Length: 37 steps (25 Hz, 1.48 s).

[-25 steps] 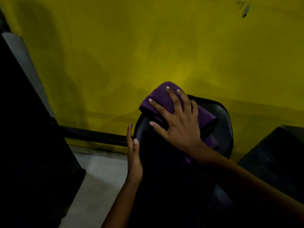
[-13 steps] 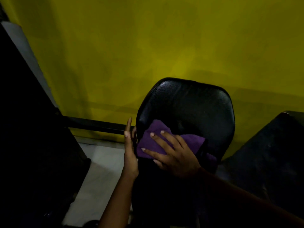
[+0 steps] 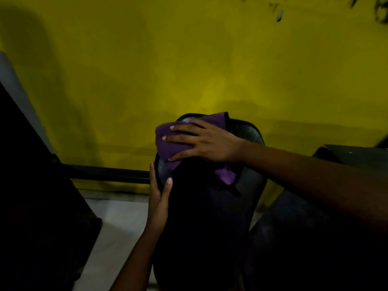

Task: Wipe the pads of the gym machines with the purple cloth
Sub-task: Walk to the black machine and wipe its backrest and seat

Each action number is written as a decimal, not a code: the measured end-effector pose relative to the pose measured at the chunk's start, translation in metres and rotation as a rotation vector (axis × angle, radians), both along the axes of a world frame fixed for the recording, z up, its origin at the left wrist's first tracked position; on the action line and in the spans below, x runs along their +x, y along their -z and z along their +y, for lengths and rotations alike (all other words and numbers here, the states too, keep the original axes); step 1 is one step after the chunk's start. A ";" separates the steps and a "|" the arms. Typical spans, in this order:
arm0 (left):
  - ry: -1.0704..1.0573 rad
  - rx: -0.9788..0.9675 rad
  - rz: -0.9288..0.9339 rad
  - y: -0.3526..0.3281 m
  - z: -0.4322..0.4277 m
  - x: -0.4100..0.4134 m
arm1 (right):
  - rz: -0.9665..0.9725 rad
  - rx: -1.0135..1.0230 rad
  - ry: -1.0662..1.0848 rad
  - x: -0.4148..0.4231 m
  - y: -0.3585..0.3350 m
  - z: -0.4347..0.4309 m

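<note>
A yellow wall [image 3: 189, 59] filled the background, dim and patchy with shadow. In front of it stood a black pad [image 3: 251, 134], upright and shiny along its rounded top. The purple cloth [image 3: 168, 144] lay against the upper left part of the pad, folded, one corner poking above the pad's top edge and another hanging down the pad's face below the wrist. The right hand [image 3: 210, 143] lay flat on the cloth, fingers straight and spread toward the pad's left side, pressing the cloth to the pad rather than clutching it. The left hand [image 3: 158, 199] held the pad's left edge lower down, thumb on the face and the fingers along and behind the edge; how far those fingers curled behind could not be told. A black bar [image 3: 109, 173] ran from the pad's left side along the foot of the wall. Below it, left of the pad, lay pale floor [image 3: 117, 219]. Further left rose a dark slanted frame [image 3: 31, 185]. To the right of the pad stood another black cushion [image 3: 352, 153].
</note>
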State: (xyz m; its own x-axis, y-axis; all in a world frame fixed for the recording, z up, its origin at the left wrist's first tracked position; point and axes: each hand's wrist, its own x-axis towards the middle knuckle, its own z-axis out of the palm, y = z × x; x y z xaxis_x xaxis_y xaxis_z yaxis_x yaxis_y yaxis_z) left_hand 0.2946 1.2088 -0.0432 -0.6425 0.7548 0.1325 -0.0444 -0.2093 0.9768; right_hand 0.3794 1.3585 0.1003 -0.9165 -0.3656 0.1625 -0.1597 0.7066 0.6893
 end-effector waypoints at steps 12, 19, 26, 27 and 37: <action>-0.028 -0.014 0.074 0.011 0.002 -0.002 | 0.192 -0.274 0.179 0.092 0.034 0.031; -0.022 0.025 0.077 0.011 0.004 0.000 | 0.356 -0.387 0.287 0.116 0.093 0.001; -0.014 0.103 0.081 0.016 0.003 -0.001 | 0.359 -0.392 0.347 0.131 0.159 -0.039; -0.015 0.108 0.082 0.016 0.004 -0.001 | 0.353 -0.382 0.350 0.132 0.168 -0.045; 0.046 0.202 0.046 0.032 -0.002 -0.005 | 0.442 -0.340 0.177 0.095 0.125 -0.041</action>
State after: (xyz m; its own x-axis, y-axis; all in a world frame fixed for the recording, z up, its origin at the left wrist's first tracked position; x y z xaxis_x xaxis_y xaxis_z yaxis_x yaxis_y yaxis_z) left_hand 0.2897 1.2073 -0.0750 -0.5974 0.7385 0.3125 -0.0151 -0.3999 0.9164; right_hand 0.4743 1.3175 -0.0249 -0.7774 -0.0737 0.6247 0.2317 0.8898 0.3932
